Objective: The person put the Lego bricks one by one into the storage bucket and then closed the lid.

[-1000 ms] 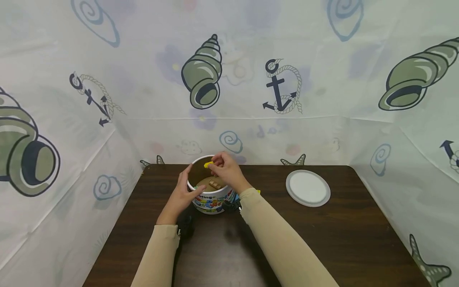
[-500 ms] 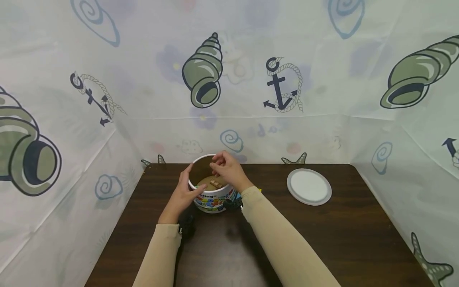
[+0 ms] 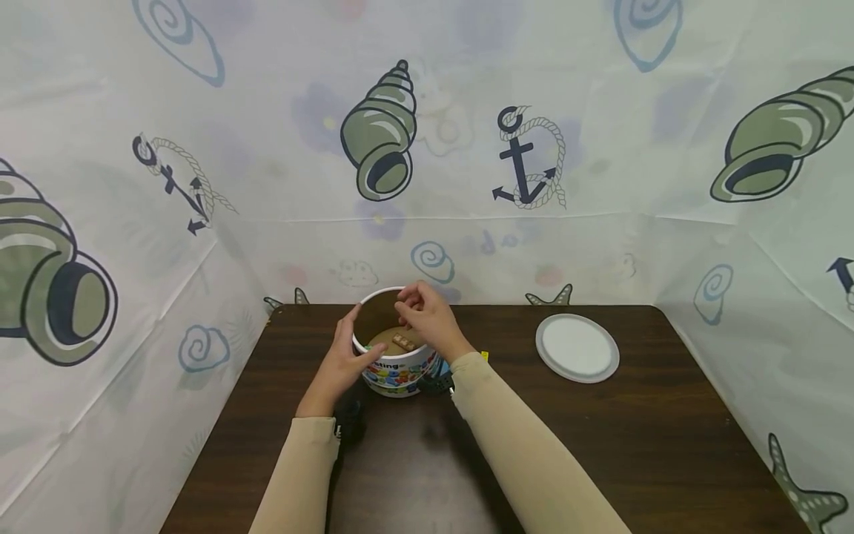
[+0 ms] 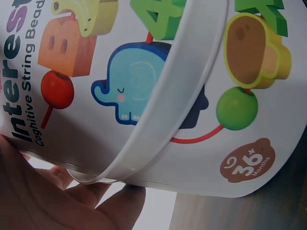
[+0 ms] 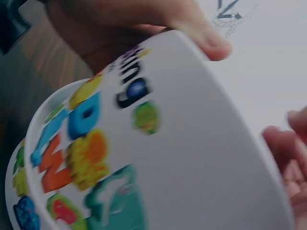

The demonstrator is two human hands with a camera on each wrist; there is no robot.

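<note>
A white bucket (image 3: 394, 371) printed with colourful string-bead pictures stands on the table, its mouth facing up. My left hand (image 3: 343, 367) grips its left side, thumb over the front rim; in the left wrist view the fingers (image 4: 120, 206) lie along the wall. Inside the bucket shows a brown block (image 3: 403, 342) with pale markings. My right hand (image 3: 427, 319) is over the right part of the mouth, fingertips curled together. I cannot tell whether a small piece is hidden in them. At the right wrist view's edge, curled fingers (image 5: 283, 148) show beyond the rim.
A round white lid (image 3: 577, 348) lies on the dark wooden table (image 3: 600, 445), right of the bucket. Behind the right wrist a small yellow thing (image 3: 485, 357) peeks out. A sheet (image 3: 460, 185) with shells and anchors hangs around the table.
One second ago my right fingers pinched a small yellow piece over the bucket; it is out of sight now. The right hand is slightly lower in the mouth; the left hand keeps its hold.
</note>
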